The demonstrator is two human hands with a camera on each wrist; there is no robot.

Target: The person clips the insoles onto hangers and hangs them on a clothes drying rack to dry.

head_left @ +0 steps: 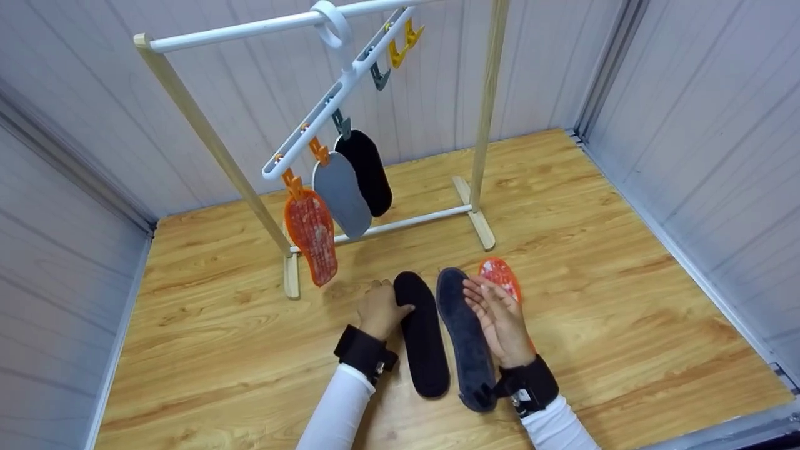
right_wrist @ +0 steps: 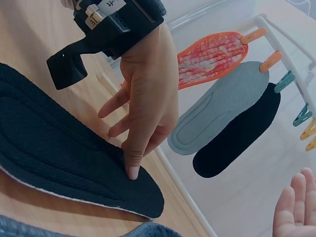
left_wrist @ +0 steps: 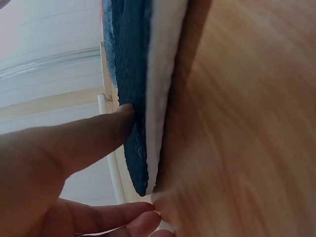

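Bare wooden floor lies open right of the hands; ahead, the white-and-wood drying rack (three insoles hanging low) blocks passage.

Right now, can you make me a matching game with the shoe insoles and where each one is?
Things:
1. black insole
2. dark blue insole
3. grey insole
4. orange insole

Places:
A. hanging in the middle of the hanger
B. on the floor, touched by the left hand
C. hanging nearest the rack's left post
D. on the floor, beside the right hand

Pairs: 1-B, 2-D, 3-A, 4-C
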